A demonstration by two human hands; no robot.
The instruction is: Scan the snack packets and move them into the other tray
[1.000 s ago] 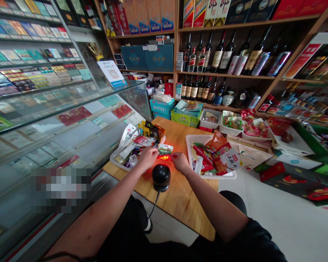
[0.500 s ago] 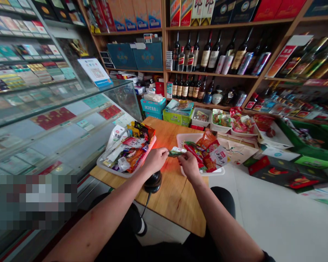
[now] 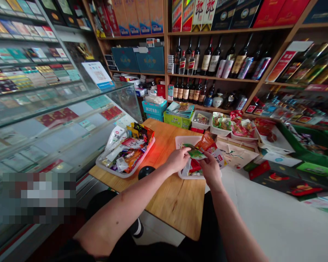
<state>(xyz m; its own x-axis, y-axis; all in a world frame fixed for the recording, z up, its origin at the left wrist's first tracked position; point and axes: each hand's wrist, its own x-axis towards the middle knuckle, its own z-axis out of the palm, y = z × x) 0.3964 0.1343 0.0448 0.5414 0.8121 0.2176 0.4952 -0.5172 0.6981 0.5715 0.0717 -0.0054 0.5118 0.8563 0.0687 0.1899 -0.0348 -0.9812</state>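
A small green snack packet (image 3: 196, 154) is stretched between my two hands, above the right-hand white basket (image 3: 179, 142). My left hand (image 3: 178, 159) pinches its left end, and my right hand (image 3: 211, 168) grips its right end. Below and around it, the basket holds red and orange snack packets (image 3: 207, 142). Another white basket (image 3: 101, 165), full of mixed snack packets (image 3: 133, 149), stands on the left of the wooden table (image 3: 177, 207). Near that basket sits a round black device (image 3: 146, 172), with red light on the wood beside it.
A glass display counter (image 3: 71, 120) runs along the left. Shelves of bottles (image 3: 206, 60) rise behind the table. White trays of packaged food (image 3: 221, 123) and a dark box (image 3: 287, 176) lie to the right. A blue carton (image 3: 154, 107) stands behind the table.
Both hands have moved right with the green packet, from between the baskets to over the right-hand basket. The packet now shows its green face, and the black device is tilted differently.
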